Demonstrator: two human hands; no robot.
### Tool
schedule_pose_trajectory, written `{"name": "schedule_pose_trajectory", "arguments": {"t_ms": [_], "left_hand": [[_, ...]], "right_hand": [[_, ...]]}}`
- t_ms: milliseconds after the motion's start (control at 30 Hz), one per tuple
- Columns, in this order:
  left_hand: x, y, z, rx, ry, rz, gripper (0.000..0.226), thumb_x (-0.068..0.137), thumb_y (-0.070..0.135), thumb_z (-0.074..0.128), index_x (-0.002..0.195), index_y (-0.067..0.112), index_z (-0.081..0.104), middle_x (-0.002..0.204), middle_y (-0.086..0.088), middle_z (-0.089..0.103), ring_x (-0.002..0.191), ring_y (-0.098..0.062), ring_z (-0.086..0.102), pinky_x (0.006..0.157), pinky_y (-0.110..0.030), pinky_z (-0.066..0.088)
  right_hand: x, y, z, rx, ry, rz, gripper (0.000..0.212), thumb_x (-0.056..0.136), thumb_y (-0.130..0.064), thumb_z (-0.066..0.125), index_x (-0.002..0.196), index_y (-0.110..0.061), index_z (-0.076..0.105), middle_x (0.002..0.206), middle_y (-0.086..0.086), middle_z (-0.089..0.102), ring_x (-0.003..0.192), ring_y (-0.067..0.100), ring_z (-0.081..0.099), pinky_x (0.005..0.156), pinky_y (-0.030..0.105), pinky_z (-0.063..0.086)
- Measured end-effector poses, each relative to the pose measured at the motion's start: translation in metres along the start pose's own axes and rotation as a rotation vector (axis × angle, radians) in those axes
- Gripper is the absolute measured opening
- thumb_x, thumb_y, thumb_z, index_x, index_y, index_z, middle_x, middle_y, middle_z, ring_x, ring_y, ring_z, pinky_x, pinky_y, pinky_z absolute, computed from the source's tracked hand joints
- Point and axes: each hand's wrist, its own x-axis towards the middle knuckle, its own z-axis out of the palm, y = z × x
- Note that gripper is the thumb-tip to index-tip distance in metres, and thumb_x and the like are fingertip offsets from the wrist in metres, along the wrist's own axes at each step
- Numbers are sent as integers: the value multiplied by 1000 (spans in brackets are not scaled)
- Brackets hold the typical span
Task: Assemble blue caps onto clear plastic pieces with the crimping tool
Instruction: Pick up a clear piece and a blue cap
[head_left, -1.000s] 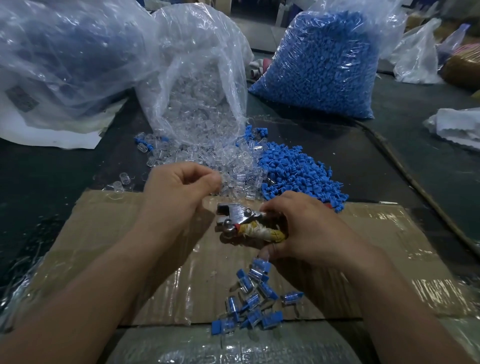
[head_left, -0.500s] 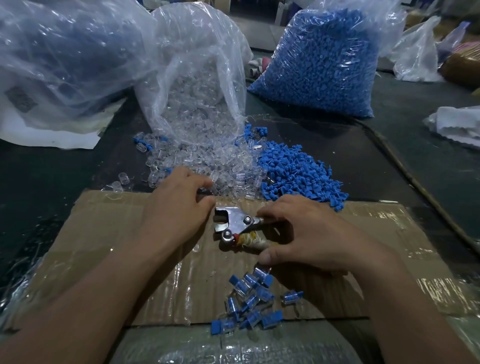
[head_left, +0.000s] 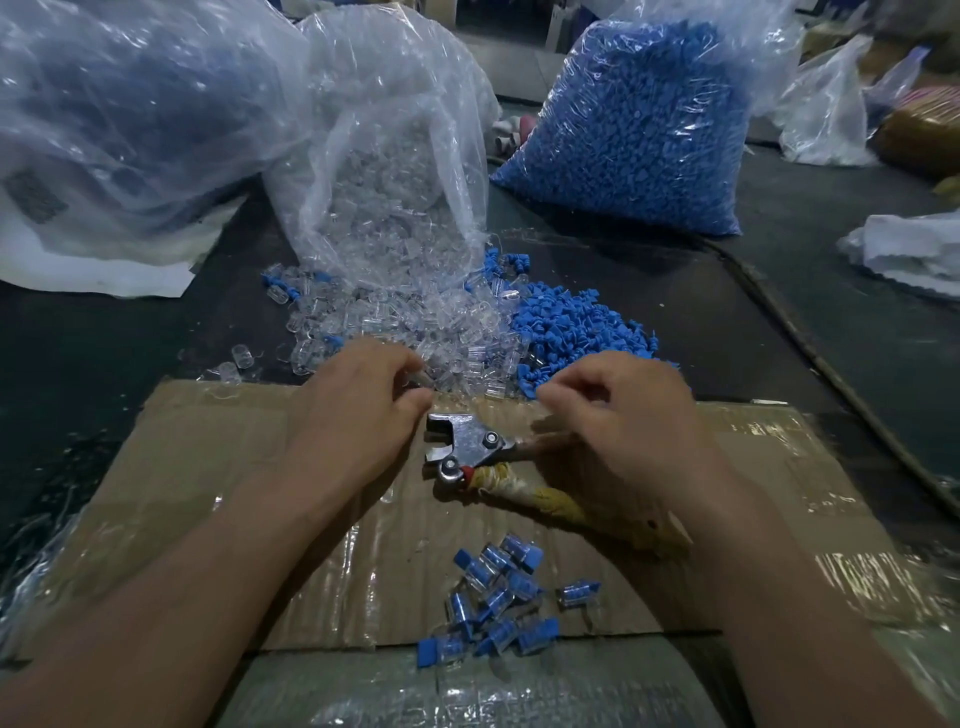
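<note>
1. Across the top of the frame, the room is crowded with filled plastic sacks: a bag of blue caps (head_left: 639, 119) at upper right, an open bag of clear pieces (head_left: 389, 156) at upper centre, and a bigger cloudy bag (head_left: 130, 93) at upper left.
2. Under everything, a dark table (head_left: 104, 338) looks matt, so small parts should stay put on it.
3. In the lower half, a taped cardboard sheet (head_left: 208, 467) serves as the work surface. Its glossy tape is likely slicker than the bare board.
4. At centre, the clear plastic pieces (head_left: 395, 332) spill from their bag and touch the loose blue caps (head_left: 576, 322) to their right. Both are probably very light, hard and smooth, so a fingertip pinch across the sides suits them.
5. Just below the piles, the crimping tool (head_left: 467, 447) lies on the cardboard with its jaws apart, pointing left. It is rigid steel and the heaviest item. The cloth-wrapped handles (head_left: 545, 499) are the place to hold it.
6. The left hand (head_left: 363, 415) curls its fingers at the edge of the clear pile. The right hand (head_left: 623, 415) hovers over the upper handle with its fingers curled toward the caps. The fingertips are hidden, so I cannot tell whether either hand holds a piece.
7. At lower centre lies a small heap of capped pieces (head_left: 498, 597), already finished.
</note>
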Motion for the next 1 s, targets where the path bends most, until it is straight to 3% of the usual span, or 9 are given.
{"name": "schedule_pose_trajectory", "arguments": {"t_ms": [133, 300, 433, 533, 600, 700, 800, 867, 1000], "left_hand": [[0, 0, 0, -1, 12, 26, 18, 88, 32, 58, 103, 24, 62, 97, 3, 56, 90, -15, 53, 79, -34, 46], [-4, 2, -3, -62, 55, 62, 6, 89, 30, 55, 89, 24, 56, 90, 9, 49, 84, -10, 50, 72, -28, 38], [-10, 10, -8, -283, 119, 0, 16, 87, 27, 59, 74, 29, 48, 73, 12, 55, 68, 0, 53, 59, -14, 34], [-11, 13, -12, -516, 116, -74, 15, 79, 21, 69, 76, 26, 56, 72, 4, 61, 63, -9, 61, 55, -21, 49], [-13, 15, -13, -722, 72, -151, 10, 73, 18, 72, 74, 20, 63, 69, 0, 64, 60, -7, 63, 54, -21, 51], [-18, 19, -15, -959, 4, -235, 14, 71, 10, 69, 77, 22, 70, 71, 5, 68, 65, -5, 64, 62, -23, 50], [-19, 20, -17, -956, -11, -224, 22, 73, 1, 66, 82, 21, 70, 72, 11, 68, 66, -2, 63, 63, -21, 51], [-19, 22, -20, -929, -11, -192, 20, 72, 1, 67, 82, 19, 67, 71, 10, 67, 63, -1, 62, 60, -18, 50], [-21, 28, -22, -894, -22, -124, 18, 72, 3, 70, 81, 17, 65, 66, 3, 66, 59, -1, 61, 55, -12, 49]], "right_hand": [[7, 16, -1, 26, 211, 109, 7, 88, -27, 58, 81, -28, 61, 72, -22, 51, 68, -4, 48, 59, 11, 32], [15, 19, 9, -24, 141, 123, 11, 84, -32, 63, 89, -24, 68, 76, -19, 52, 69, -3, 46, 61, 17, 35], [19, 16, 17, -131, 79, 143, 16, 83, -34, 65, 94, -24, 69, 72, -21, 44, 68, 0, 41, 65, 23, 34], [21, 16, 19, -158, 81, 146, 12, 86, -29, 62, 94, -24, 69, 84, -13, 58, 76, 2, 46, 70, 24, 37], [19, 15, 17, -143, 102, 135, 12, 87, -27, 60, 94, -23, 69, 85, -11, 61, 76, 2, 48, 70, 22, 38], [15, 13, 12, -7, 189, 112, 10, 87, -23, 61, 94, -22, 69, 76, -17, 59, 70, -2, 52, 66, 13, 41], [6, 1, 8, 251, 239, 66, 7, 83, -19, 66, 83, -26, 67, 71, -20, 59, 68, -1, 59, 63, 11, 47], [-2, -8, 9, 372, 252, -4, 20, 80, -16, 68, 76, -34, 62, 71, -19, 61, 69, -2, 61, 61, 8, 47], [-11, -24, 14, 467, 322, -162, 22, 77, -10, 71, 78, -31, 64, 69, -22, 60, 67, -7, 60, 59, 3, 43]]}}
